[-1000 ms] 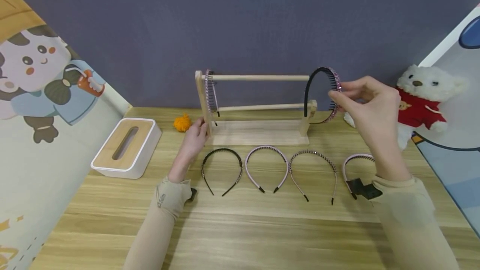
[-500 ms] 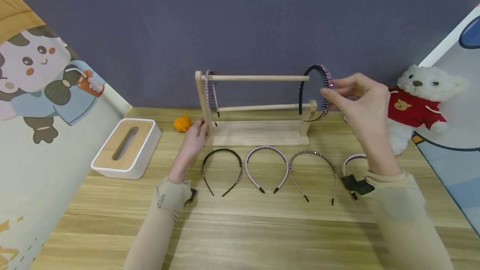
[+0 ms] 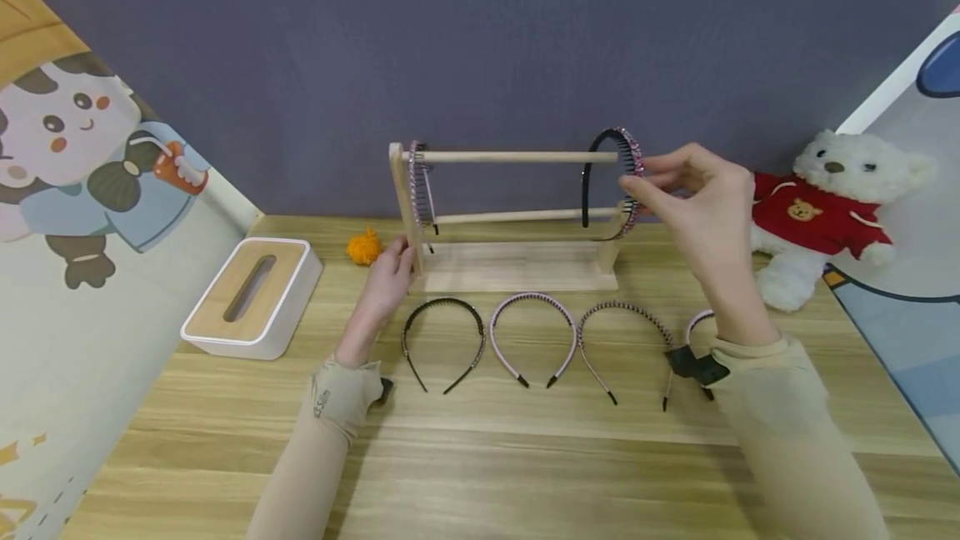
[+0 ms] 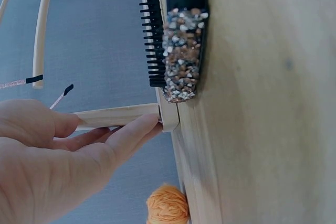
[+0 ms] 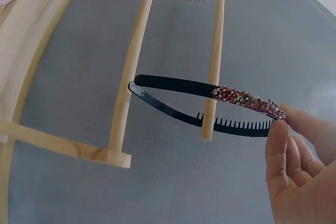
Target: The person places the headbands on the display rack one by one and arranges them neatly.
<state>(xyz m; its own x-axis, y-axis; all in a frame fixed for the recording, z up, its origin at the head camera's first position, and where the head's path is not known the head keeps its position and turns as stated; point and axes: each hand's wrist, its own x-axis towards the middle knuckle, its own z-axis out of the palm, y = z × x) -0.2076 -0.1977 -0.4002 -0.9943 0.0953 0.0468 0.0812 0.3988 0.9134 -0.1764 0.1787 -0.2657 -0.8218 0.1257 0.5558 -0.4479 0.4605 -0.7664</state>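
My right hand [image 3: 701,207] pinches a black toothed headband [image 5: 241,100] with pink-red rhinestones between thumb and fingertips. The headband stands upright, its loop around the right end of the upper rod [image 3: 517,157] of a wooden rack [image 3: 517,265]. In the right wrist view, its open ends [image 5: 137,81] overlap the lower rod [image 5: 136,45]. My left hand [image 3: 390,273] grips the rack's left upright [image 4: 121,115] near the base. A pinkish beaded headband [image 3: 416,190] hangs at the rods' left end.
In front of the rack lie a black headband [image 3: 480,327], a lilac one [image 3: 498,340], a beaded one [image 3: 630,305] and another lilac one [image 3: 693,326], partly behind my right sleeve. A tissue box [image 3: 296,307] and orange yarn ball [image 3: 364,247] stand left, a teddy bear [image 3: 813,207] right.
My right hand has moved left with the rhinestone headband, bringing its loop from beyond the upper rod's right tip to around it. My left hand stays on the rack.
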